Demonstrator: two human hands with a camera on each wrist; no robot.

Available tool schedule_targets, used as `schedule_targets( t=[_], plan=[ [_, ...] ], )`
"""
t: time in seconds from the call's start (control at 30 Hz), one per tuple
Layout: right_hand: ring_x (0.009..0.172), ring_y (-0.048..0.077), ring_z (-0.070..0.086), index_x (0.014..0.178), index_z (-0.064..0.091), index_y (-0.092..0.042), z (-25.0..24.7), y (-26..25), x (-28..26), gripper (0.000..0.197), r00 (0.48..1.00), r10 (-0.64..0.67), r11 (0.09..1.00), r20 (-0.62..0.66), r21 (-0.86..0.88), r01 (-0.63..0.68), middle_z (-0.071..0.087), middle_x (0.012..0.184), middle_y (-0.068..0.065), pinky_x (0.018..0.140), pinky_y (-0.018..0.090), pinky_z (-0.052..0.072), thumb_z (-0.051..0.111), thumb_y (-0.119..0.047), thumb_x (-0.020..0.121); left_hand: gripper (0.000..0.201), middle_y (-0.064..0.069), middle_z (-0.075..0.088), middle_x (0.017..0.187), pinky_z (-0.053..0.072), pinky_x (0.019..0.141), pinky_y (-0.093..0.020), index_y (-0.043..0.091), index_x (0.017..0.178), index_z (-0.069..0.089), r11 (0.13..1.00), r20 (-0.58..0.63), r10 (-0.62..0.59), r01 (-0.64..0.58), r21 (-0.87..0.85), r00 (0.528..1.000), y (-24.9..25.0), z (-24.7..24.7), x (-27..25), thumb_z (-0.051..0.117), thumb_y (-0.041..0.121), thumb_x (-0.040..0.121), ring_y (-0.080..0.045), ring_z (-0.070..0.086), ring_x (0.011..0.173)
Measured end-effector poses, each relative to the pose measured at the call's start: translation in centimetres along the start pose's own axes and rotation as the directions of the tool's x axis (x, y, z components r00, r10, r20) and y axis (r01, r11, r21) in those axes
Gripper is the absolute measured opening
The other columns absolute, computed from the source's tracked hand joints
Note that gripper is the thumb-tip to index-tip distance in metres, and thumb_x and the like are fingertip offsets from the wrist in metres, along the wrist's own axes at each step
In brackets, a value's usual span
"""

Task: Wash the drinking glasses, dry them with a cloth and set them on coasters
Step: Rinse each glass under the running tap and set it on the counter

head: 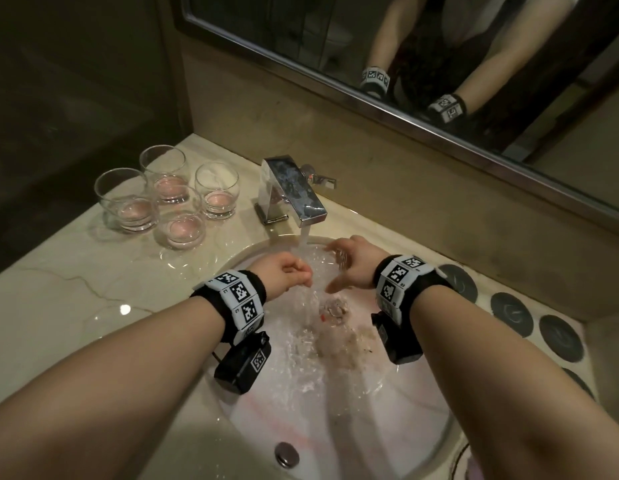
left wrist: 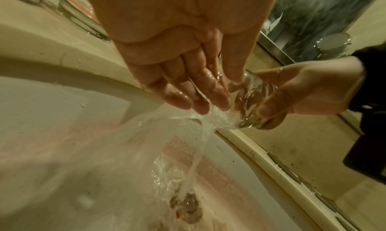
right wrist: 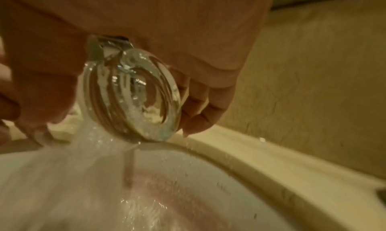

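Note:
A clear drinking glass (head: 340,258) lies tilted on its side under the running tap stream (head: 305,237), above the sink. My right hand (head: 355,266) grips it around the body, thumb below and fingers over the top. In the right wrist view the thick base of the glass (right wrist: 135,99) faces the camera and water pours off it. My left hand (head: 294,271) hangs in the stream at the mouth of the glass (left wrist: 250,101), its wet fingers (left wrist: 188,92) loosely extended and thumb against the rim. Several more glasses (head: 162,199) with pink dregs stand on the counter at left.
The chrome faucet (head: 290,192) runs at the back of the white sink (head: 405,427). Debris sits around the drain (head: 332,310). Several dark round coasters (head: 512,313) line the counter edge on the right. A mirror (head: 405,64) hangs behind. No cloth is in view.

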State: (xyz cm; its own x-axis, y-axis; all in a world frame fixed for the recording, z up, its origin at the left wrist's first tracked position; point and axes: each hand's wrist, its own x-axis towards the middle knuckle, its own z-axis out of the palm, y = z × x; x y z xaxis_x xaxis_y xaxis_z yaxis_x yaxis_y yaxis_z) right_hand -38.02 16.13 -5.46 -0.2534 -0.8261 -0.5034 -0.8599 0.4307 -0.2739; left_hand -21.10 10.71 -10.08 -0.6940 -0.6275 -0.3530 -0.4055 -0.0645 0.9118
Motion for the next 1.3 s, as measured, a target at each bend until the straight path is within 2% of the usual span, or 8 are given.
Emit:
schedule_targets(
  t=[0.17, 0.3, 0.43, 0.73, 0.87, 1.03, 1.17, 1.3],
  plan=[
    [0.114, 0.025, 0.049, 0.14, 0.036, -0.032, -2.7, -2.7, -2.5, 0.086, 0.999, 0.016, 0.951, 0.033, -0.31, -0.004, 0.042, 0.124, 0.002, 0.092, 0.039, 0.047, 0.08, -0.039, 0.067, 0.007, 0.005, 0.068, 0.087, 0.047, 0.075, -0.024, 0.024, 0.09, 0.059, 0.998, 0.067, -0.025, 0.029, -0.056, 0.997, 0.8, -0.6, -1.1, 0.061, 0.017, 0.088, -0.01, 0.063, 0.086],
    [0.113, 0.024, 0.045, 0.139, 0.034, -0.04, -3.8, -5.6, -4.6, 0.08, 1.0, -0.005, 0.779, -0.017, -0.627, -0.007, 0.042, 0.126, 0.0, 0.083, 0.035, 0.047, 0.076, -0.035, 0.072, 0.005, 0.004, 0.067, 0.088, 0.046, 0.076, -0.026, 0.021, 0.095, 0.061, 0.997, 0.135, -0.035, 0.044, -0.069, 0.99, 1.1, -1.1, -2.4, 0.059, 0.019, 0.09, -0.011, 0.06, 0.086],
    [0.114, 0.023, 0.044, 0.139, 0.034, -0.039, -4.2, -7.8, -6.1, 0.074, 0.996, -0.07, 0.689, -0.057, -0.725, 0.007, 0.041, 0.127, 0.002, 0.083, 0.034, 0.043, 0.071, -0.031, 0.076, 0.017, 0.004, 0.064, 0.093, 0.047, 0.079, -0.027, 0.016, 0.105, 0.062, 0.989, 0.158, -0.044, 0.066, -0.136, 0.986, 1.8, -1.9, -3.7, 0.057, 0.023, 0.091, -0.01, 0.059, 0.087],
    [0.124, 0.026, 0.042, 0.141, 0.034, -0.036, -1.6, -11.0, -7.6, 0.086, 0.988, -0.052, 0.975, -0.147, -0.223, 0.018, 0.036, 0.134, 0.005, 0.099, 0.035, 0.041, 0.081, -0.031, 0.069, 0.009, 0.007, 0.064, 0.105, 0.05, 0.088, -0.036, 0.024, 0.097, 0.065, 0.913, 0.148, -0.076, 0.129, -0.388, 0.986, 1.5, -6.5, -8.4, 0.06, 0.026, 0.089, -0.012, 0.055, 0.103],
    [0.127, 0.024, 0.041, 0.143, 0.031, -0.034, 1.9, -13.3, -7.0, 0.09, 0.973, -0.089, 0.992, -0.211, 0.071, 0.106, 0.032, 0.14, 0.004, 0.105, 0.035, 0.039, 0.081, -0.031, 0.069, 0.018, -0.003, 0.061, 0.104, 0.051, 0.084, -0.035, 0.02, 0.1, 0.067, 0.962, 0.036, -0.068, 0.076, -0.264, 0.997, 1.0, -9.7, -10.7, 0.059, 0.032, 0.089, -0.018, 0.053, 0.102],
    [0.127, 0.023, 0.04, 0.143, 0.029, -0.026, 5.5, -17.5, -4.9, 0.091, 0.956, -0.162, 0.966, -0.245, 0.161, 0.205, 0.035, 0.141, 0.007, 0.106, 0.033, 0.035, 0.082, -0.031, 0.068, 0.021, -0.015, 0.064, 0.104, 0.048, 0.087, -0.042, 0.009, 0.097, 0.068, 1.0, -0.158, 0.022, -0.021, 0.013, 0.987, 0.8, -12.9, -13.8, 0.058, 0.026, 0.09, -0.023, 0.055, 0.089],
    [0.126, 0.022, 0.041, 0.14, 0.032, -0.023, 7.0, -20.7, -3.3, 0.088, 0.945, -0.212, 0.943, -0.249, 0.204, 0.265, 0.039, 0.138, 0.008, 0.101, 0.025, 0.032, 0.082, -0.029, 0.068, 0.023, -0.011, 0.062, 0.087, 0.044, 0.077, -0.033, 0.003, 0.095, 0.068, 0.978, -0.278, 0.066, -0.007, 0.208, 0.958, 0.3, -15.3, -15.4, 0.061, 0.024, 0.088, -0.018, 0.051, 0.079],
    [0.124, 0.021, 0.044, 0.14, 0.033, -0.022, 7.9, -23.1, -2.4, 0.088, 0.948, -0.219, 0.922, -0.231, 0.269, 0.279, 0.04, 0.138, 0.009, 0.105, 0.037, 0.038, 0.082, -0.027, 0.068, 0.021, -0.002, 0.056, 0.078, 0.038, 0.068, -0.028, 0.008, 0.088, 0.066, 0.889, -0.349, 0.062, 0.107, 0.445, 0.935, -0.8, -17.8, -16.4, 0.059, 0.028, 0.089, -0.018, 0.051, 0.075]
  ],
)
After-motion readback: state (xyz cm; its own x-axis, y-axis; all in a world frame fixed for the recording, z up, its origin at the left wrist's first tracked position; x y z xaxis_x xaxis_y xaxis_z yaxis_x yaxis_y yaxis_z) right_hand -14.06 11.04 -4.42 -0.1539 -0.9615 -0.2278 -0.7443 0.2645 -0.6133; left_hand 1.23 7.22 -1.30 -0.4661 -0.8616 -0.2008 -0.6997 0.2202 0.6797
